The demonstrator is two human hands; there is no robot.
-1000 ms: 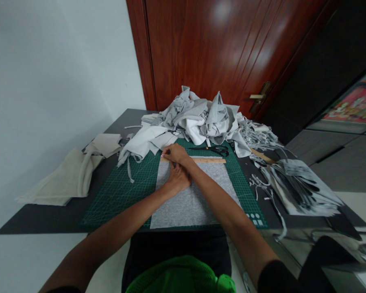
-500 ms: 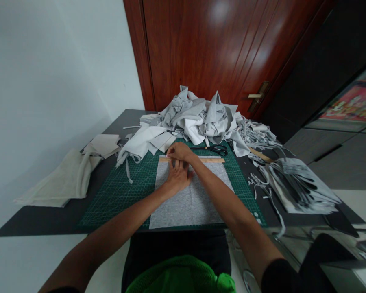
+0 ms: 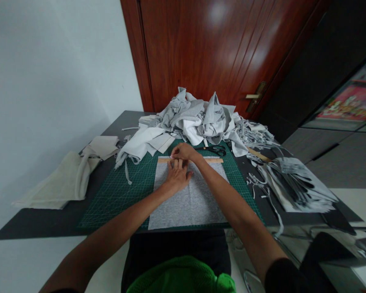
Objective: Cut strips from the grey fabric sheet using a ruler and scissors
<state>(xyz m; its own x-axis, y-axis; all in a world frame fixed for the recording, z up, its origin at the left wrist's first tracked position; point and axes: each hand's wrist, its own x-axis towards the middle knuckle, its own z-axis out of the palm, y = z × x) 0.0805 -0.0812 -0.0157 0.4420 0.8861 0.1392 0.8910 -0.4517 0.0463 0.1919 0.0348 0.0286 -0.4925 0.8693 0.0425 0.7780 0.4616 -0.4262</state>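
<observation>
A grey cloth piece lies flat on a green cutting mat. Across its far edge runs a wooden ruler. My left hand rests on the cloth with its fingers stretched out, their tips pressing on the ruler. Just beyond it, my right hand is bent over the ruler's far edge, its fingers pinched on a small pale chalk-like piece. Most of that piece is hidden by the fingers. Black scissors lie behind the ruler, to the right of my right hand.
Crumpled grey and white cloth is heaped at the back of the dark table, before a wooden door. Pale folded fabric lies on the left. To the right are a stack of grey cloth and loose scrap strips.
My right hand has slid slightly to the right along the ruler with the pale piece. My left hand stays on the ruler. The view has shifted a little.
</observation>
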